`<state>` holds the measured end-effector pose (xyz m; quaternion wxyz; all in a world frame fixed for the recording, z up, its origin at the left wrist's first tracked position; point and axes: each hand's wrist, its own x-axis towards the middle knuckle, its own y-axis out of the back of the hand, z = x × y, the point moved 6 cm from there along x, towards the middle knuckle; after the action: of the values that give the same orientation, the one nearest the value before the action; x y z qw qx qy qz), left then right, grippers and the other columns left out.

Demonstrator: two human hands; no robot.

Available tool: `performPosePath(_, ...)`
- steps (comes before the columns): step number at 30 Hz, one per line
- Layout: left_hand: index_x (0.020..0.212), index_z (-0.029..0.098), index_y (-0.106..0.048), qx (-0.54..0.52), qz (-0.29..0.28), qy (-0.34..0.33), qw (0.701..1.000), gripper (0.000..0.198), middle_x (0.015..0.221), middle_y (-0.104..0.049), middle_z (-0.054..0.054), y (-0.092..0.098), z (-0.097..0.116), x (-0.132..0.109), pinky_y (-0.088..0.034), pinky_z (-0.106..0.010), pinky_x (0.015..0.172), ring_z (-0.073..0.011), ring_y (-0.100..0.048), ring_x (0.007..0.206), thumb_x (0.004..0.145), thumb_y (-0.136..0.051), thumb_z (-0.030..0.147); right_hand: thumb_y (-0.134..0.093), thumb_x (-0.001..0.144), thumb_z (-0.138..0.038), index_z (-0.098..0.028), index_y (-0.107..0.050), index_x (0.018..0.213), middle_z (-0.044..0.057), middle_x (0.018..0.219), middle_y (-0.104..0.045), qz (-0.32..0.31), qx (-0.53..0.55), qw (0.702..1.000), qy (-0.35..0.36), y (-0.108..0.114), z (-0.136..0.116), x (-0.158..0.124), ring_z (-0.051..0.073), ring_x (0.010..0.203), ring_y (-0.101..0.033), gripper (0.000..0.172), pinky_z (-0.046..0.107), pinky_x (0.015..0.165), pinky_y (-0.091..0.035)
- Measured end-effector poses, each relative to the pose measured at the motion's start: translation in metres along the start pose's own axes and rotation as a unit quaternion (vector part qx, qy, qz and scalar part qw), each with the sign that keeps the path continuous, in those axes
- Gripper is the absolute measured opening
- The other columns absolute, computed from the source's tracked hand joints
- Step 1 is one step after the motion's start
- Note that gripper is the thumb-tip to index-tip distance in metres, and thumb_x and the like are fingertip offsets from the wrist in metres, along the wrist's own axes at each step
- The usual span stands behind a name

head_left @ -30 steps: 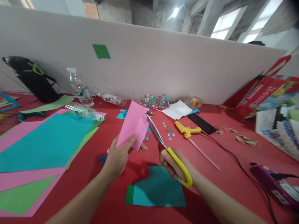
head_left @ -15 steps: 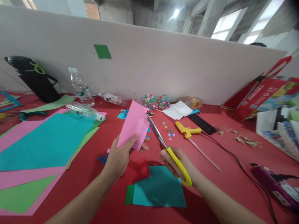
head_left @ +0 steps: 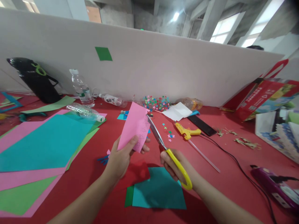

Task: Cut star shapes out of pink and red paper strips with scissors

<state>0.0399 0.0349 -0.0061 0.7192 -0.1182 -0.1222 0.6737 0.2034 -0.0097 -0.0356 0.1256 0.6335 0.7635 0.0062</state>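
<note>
My left hand [head_left: 123,155] pinches a pink sheet of paper [head_left: 133,124], thumb on its front face, fingers behind. Faint pencil marks run along the paper's right side. In my right hand [head_left: 174,165] is a pair of scissors [head_left: 176,165] with yellow handles. The blades look nearly closed and point up and left, their tips by the paper's upper right edge; whether they touch it I cannot tell. Below my hands a teal paper piece [head_left: 161,193] lies on the table, with red paper [head_left: 135,174] and a strip of green paper [head_left: 129,196] beside it.
Large coloured sheets [head_left: 46,143] cover the left, an empty plastic bottle [head_left: 84,112] on them. A yellow glue gun [head_left: 187,130] with its cord, a black phone [head_left: 202,124] and a purple power strip [head_left: 275,186] lie right. Colourful stars [head_left: 156,102] sit by the white partition [head_left: 163,62].
The whole view has shifted slightly. My hands, the pink paper and the scissors keep almost the same positions relative to each other.
</note>
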Motion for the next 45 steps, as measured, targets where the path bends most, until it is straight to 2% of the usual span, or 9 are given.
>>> performPosePath(8, 0.081, 0.011, -0.068, -0.005, -0.020, 0.013, 1.000, 0.019, 0.079, -0.075, -0.012, 0.000, -0.005, 0.000, -0.052, -0.029, 0.057, -0.0220, -0.070, 0.069, 0.080, -0.067, 0.030, -0.042, 0.077, -0.079, -0.022, -0.040, 0.065, -0.012, 0.035, -0.030, -0.010, 0.009, 1.000, 0.023, -0.002, 0.002, 0.000, 0.005, 0.027, -0.026, 0.058, 0.018, 0.030, -0.021)
performPosePath(15, 0.071, 0.012, -0.066, -0.015, -0.013, 0.013, 1.000, 0.014, 0.064, -0.070, -0.007, -0.003, 0.005, 0.002, -0.047, -0.026, 0.050, -0.0173, -0.063, 0.056, 0.074, -0.070, 0.026, -0.045, 0.073, -0.081, -0.022, -0.042, 0.062, -0.011, 0.034, -0.031, -0.005, 0.001, 1.000, 0.001, 0.002, 0.004, 0.001, 0.005, 0.026, -0.027, 0.060, 0.017, 0.028, -0.022)
performPosePath(20, 0.071, 0.016, -0.065, -0.127, 0.010, 0.016, 0.992, 0.009, 0.060, -0.062, 0.002, 0.013, 0.014, 0.016, -0.045, -0.019, 0.049, -0.0073, -0.052, 0.049, 0.067, -0.073, 0.017, -0.043, 0.066, -0.087, -0.021, -0.043, 0.062, -0.011, 0.033, -0.033, 0.001, 0.001, 1.000, -0.018, 0.004, 0.000, 0.001, 0.005, 0.025, -0.029, 0.065, 0.017, 0.027, -0.023)
performPosePath(23, 0.080, 0.018, -0.066, -0.170, -0.010, 0.007, 0.985, 0.012, 0.074, -0.067, 0.000, 0.017, 0.016, 0.016, -0.050, -0.021, 0.061, -0.0098, -0.059, 0.062, 0.068, -0.072, 0.017, -0.042, 0.065, -0.088, -0.022, -0.042, 0.061, -0.011, 0.030, -0.032, 0.002, 0.005, 1.000, -0.020, 0.000, -0.002, 0.000, 0.005, 0.024, -0.029, 0.066, 0.017, 0.028, -0.025)
performPosePath(27, 0.104, 0.025, -0.065, -0.083, -0.075, -0.057, 0.992, 0.038, 0.099, -0.071, -0.006, 0.003, 0.016, -0.003, -0.052, -0.034, 0.080, -0.0231, -0.065, 0.092, 0.067, -0.073, 0.019, -0.036, 0.072, -0.084, -0.022, -0.045, 0.063, -0.010, 0.029, -0.032, -0.011, 0.033, 0.999, -0.037, -0.012, 0.000, -0.005, 0.006, 0.023, -0.028, 0.064, 0.018, 0.027, -0.024)
performPosePath(32, 0.079, 0.022, -0.069, 0.110, 0.009, -0.070, 0.991, 0.018, 0.084, -0.071, -0.006, 0.002, 0.009, -0.016, -0.049, -0.036, 0.086, -0.0260, -0.065, 0.091, 0.066, -0.078, 0.031, -0.042, 0.071, -0.080, -0.022, -0.045, 0.064, -0.010, 0.032, -0.033, -0.042, 0.009, 0.996, -0.074, -0.027, 0.002, -0.015, 0.006, 0.026, -0.027, 0.058, 0.019, 0.028, -0.025)
performPosePath(37, 0.082, 0.020, -0.069, 0.080, 0.073, -0.110, 0.988, 0.020, 0.067, -0.065, -0.002, 0.018, 0.014, -0.004, -0.048, -0.030, 0.064, -0.0183, -0.060, 0.068, 0.083, -0.061, 0.038, -0.052, 0.077, -0.065, -0.023, -0.041, 0.062, -0.009, 0.037, -0.034, -0.057, -0.018, 0.995, -0.075, -0.033, 0.009, -0.017, 0.007, 0.029, -0.029, 0.046, 0.020, 0.030, -0.020)
performPosePath(41, 0.075, 0.017, -0.067, 0.042, 0.054, -0.101, 0.993, 0.018, 0.064, -0.061, 0.000, 0.020, 0.014, 0.002, -0.044, -0.026, 0.052, -0.0132, -0.054, 0.058, 0.083, -0.063, 0.033, -0.056, 0.079, -0.061, -0.022, -0.039, 0.061, -0.009, 0.040, -0.034, -0.039, -0.046, 0.998, -0.027, -0.028, 0.006, -0.014, 0.006, 0.032, -0.031, 0.046, 0.020, 0.034, -0.021)
performPosePath(45, 0.079, 0.017, -0.067, 0.014, 0.025, -0.076, 0.997, 0.013, 0.065, -0.062, 0.000, 0.017, 0.016, 0.004, -0.042, -0.024, 0.048, -0.0116, -0.054, 0.054, 0.083, -0.062, 0.029, -0.055, 0.079, -0.063, -0.023, -0.039, 0.063, -0.009, 0.040, -0.033, -0.063, -0.048, 0.995, -0.058, -0.024, 0.012, -0.012, 0.006, 0.031, -0.030, 0.046, 0.018, 0.031, -0.023)
